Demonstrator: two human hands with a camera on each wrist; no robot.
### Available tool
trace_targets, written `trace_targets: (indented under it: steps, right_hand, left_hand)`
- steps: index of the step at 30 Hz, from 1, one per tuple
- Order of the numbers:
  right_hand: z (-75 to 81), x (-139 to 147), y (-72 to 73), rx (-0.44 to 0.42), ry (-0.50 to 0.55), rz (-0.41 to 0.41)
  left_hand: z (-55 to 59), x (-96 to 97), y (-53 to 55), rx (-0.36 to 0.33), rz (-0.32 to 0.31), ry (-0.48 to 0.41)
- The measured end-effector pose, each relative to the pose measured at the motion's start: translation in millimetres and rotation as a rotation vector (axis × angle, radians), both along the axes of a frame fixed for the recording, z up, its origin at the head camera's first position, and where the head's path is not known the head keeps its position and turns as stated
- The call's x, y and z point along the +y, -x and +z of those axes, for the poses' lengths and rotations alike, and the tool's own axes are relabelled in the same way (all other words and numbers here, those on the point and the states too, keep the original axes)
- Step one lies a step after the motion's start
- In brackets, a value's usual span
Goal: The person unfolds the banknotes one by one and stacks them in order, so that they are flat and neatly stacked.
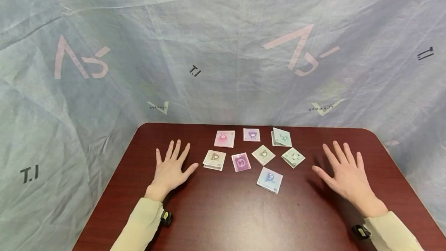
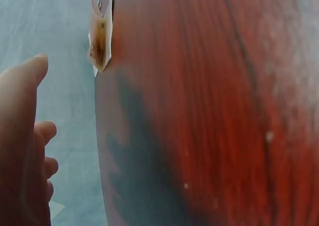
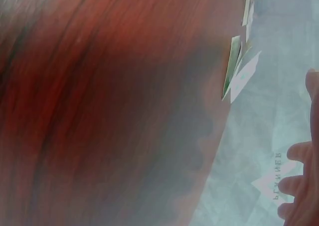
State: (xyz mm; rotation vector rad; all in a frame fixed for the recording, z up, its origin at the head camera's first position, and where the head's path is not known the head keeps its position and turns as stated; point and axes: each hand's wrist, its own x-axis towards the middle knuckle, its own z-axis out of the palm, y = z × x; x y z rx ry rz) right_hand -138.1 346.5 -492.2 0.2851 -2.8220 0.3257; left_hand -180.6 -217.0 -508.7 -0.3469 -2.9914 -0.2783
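Several small folded papers printed like banknotes lie loosely grouped on the dark red table. In the back row are a pink one (image 1: 224, 139), a violet one (image 1: 251, 135) and a pale green one (image 1: 282, 137). In front of them lie a brown one (image 1: 214, 160), a purple one (image 1: 241, 162), an olive one (image 1: 263, 155), a light green one (image 1: 293, 157) and a blue one (image 1: 270, 180). My left hand (image 1: 170, 171) is spread left of the brown note, apart from it. My right hand (image 1: 346, 177) is spread right of the light green note. Both hold nothing; the wrist views show their shadows on the tabletop.
The wooden table (image 1: 223, 220) has rounded far corners. A grey cloth curtain (image 1: 223, 49) with printed letters hangs behind it and along both sides. Each wrist carries a small black device, one on the left (image 1: 167, 218) and one on the right (image 1: 361, 232).
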Motion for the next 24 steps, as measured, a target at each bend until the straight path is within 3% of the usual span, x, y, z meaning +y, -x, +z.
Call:
trace_targets:
  steps: [5,12,17,24]
  right_hand:
    - [-0.7,-4.4,1.1,0.068,0.018,0.053]
    - [4.0,-18.0,3.1,0.146,0.083,0.204]
    - [9.1,-32.9,4.7,0.168,0.097,0.24]
    - [15.0,-53.8,7.6,0.193,0.061,0.289]
  left_hand:
    - [3.6,6.1,-2.7,0.012,-0.013,-0.013]
    - [11.5,16.6,-4.9,0.012,-0.045,-0.072]
    - [13.0,25.0,-4.5,0.036,-0.067,-0.106]
    - [19.2,40.3,-1.3,0.027,-0.11,-0.229]
